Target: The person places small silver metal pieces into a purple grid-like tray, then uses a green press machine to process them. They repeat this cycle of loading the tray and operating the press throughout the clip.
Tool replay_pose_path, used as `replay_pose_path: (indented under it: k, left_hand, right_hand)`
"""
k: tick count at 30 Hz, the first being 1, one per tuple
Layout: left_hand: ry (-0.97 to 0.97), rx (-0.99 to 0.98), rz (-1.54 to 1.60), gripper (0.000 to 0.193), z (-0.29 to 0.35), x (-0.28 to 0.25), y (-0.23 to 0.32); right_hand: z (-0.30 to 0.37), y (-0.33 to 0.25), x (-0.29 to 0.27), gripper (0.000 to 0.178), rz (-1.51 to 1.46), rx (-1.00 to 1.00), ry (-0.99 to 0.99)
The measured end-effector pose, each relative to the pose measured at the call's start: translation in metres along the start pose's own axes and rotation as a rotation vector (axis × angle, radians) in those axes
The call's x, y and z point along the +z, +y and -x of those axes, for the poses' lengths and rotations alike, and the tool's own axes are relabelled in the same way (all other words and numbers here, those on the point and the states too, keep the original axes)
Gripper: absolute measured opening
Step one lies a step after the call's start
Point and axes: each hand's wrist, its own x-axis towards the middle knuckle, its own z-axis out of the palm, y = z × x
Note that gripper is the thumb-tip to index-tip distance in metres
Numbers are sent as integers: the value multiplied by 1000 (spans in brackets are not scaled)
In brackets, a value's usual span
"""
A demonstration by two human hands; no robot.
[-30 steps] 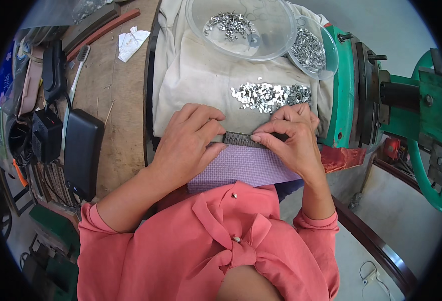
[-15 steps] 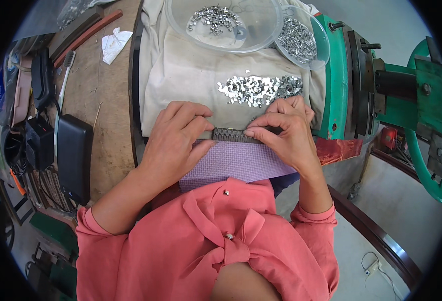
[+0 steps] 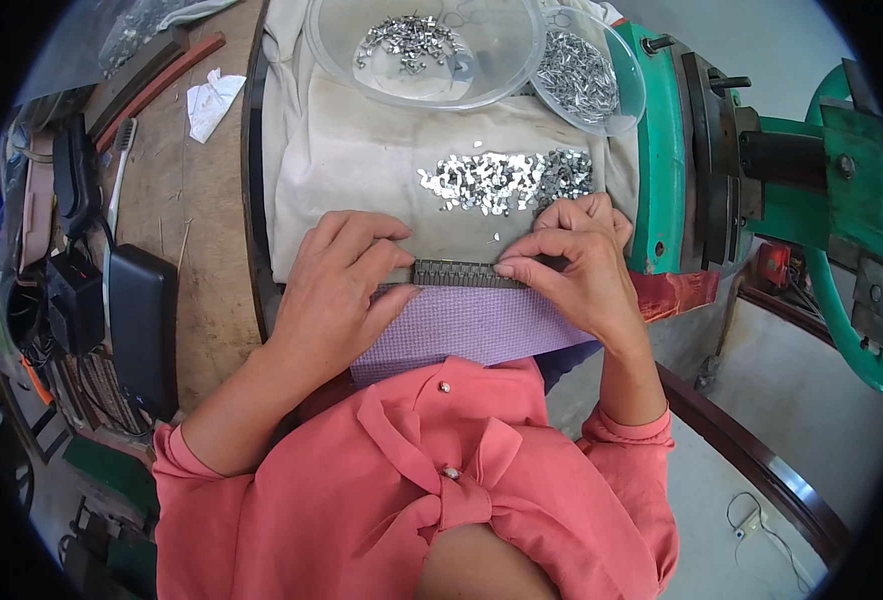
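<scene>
A dark grey slotted metal bar (image 3: 466,273), like a narrow comb-shaped jig, lies crosswise along the near edge of the cloth-covered bench. My left hand (image 3: 336,290) closes round its left end, thumb in front and fingers behind. At the right end, the thumb and forefinger of my right hand (image 3: 579,262) are pinched together on the bar; whether a tiny piece sits between them is hidden. Beyond the bar spreads a pile of small shiny metal pieces (image 3: 486,182), its right part darker. One loose piece (image 3: 496,237) lies between pile and bar.
Two clear plastic tubs, a large one (image 3: 326,45) and a smaller one (image 3: 637,105), hold small metal parts at the back. A green machine with a handwheel (image 3: 841,340) stands right. Left, a wooden table (image 3: 211,190) carries a toothbrush (image 3: 121,170) and black box-shaped devices (image 3: 144,320).
My right thumb and forefinger have shifted slightly right along the bar, uncovering more slots. A loose piece now shows behind it. The whole view has moved a little; my left hand keeps its hold.
</scene>
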Motion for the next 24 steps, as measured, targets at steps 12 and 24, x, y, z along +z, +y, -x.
replay_pose_path:
  k: [12,24]
  left_hand:
    - [-9,1,-5,31,-1,-1,0]
    - [-12,2,-4,32,0,-1,0]
  right_hand:
    - [5,5,-4,19,25,-17,23]
    - [7,6,-9,15,36,4,5]
